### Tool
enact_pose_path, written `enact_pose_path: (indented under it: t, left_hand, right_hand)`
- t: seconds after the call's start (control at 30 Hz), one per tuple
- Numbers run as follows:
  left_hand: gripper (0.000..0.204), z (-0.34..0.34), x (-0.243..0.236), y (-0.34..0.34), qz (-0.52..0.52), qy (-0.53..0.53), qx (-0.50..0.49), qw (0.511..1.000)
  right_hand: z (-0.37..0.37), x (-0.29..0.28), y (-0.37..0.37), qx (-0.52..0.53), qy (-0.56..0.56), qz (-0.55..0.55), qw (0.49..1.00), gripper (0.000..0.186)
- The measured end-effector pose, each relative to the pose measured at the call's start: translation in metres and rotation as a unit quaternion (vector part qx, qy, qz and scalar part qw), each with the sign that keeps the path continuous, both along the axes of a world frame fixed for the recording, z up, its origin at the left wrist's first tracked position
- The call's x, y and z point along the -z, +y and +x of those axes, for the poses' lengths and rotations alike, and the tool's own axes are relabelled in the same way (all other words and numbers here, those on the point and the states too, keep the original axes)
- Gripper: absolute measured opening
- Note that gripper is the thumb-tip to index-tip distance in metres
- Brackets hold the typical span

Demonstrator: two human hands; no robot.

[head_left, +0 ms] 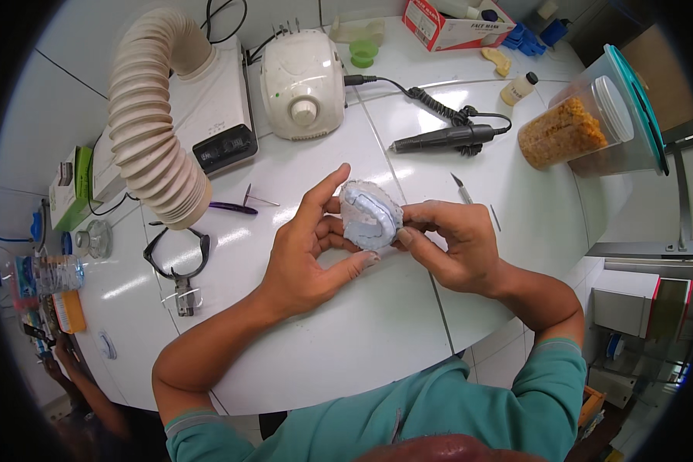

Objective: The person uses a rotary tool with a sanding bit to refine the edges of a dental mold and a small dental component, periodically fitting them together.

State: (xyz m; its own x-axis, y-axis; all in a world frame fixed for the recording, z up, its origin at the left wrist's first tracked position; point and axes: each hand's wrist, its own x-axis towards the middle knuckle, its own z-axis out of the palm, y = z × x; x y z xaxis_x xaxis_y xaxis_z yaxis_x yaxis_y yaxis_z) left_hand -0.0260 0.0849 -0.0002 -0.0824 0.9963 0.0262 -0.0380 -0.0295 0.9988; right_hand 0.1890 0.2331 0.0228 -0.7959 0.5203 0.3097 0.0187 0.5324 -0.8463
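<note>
Over the middle of the white tiled bench, a pale dental cast (368, 217) with a light blue arch-shaped layer is held upright between both hands. My left hand (308, 258) cradles it from the left, index finger raised past its upper edge, thumb at its lower edge and other fingers bent behind it. My right hand (446, 242) grips its right side with thumb and fingers. To the right lie a craft knife (462, 189) and a thin metal tool (497, 218). A black rotary handpiece (439, 138) with a coiled cord lies behind the cast.
A ribbed hose (150, 138), control box (300, 85) and magnifying headset (175, 254) occupy the left and back. A box (446, 23), small bottle (516, 88) and tubs of orange granules (562, 131) stand back right. A co-worker's arm (92, 393) shows at far left, near bottles.
</note>
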Motion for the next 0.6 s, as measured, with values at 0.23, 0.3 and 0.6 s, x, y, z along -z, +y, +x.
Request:
enact_pose_path:
  t: [0.23, 0.3, 0.6]
  left_hand:
    - [0.098, -0.002, 0.005, -0.001, 0.014, -0.007, 0.003, 1.0]
    - [0.098, -0.003, 0.007, -0.002, 0.016, -0.002, 0.006, 1.0]
    - [0.094, -0.005, 0.007, -0.002, 0.033, 0.022, 0.018, 0.999]
  right_hand:
    - [0.004, 0.008, -0.004, -0.003, -0.001, -0.144, 0.99, 0.032]
    - [0.005, 0.008, -0.002, -0.016, -0.017, -0.14, 0.99, 0.034]
    - [0.004, -0.004, 0.0, -0.03, -0.046, -0.129, 0.99, 0.031]
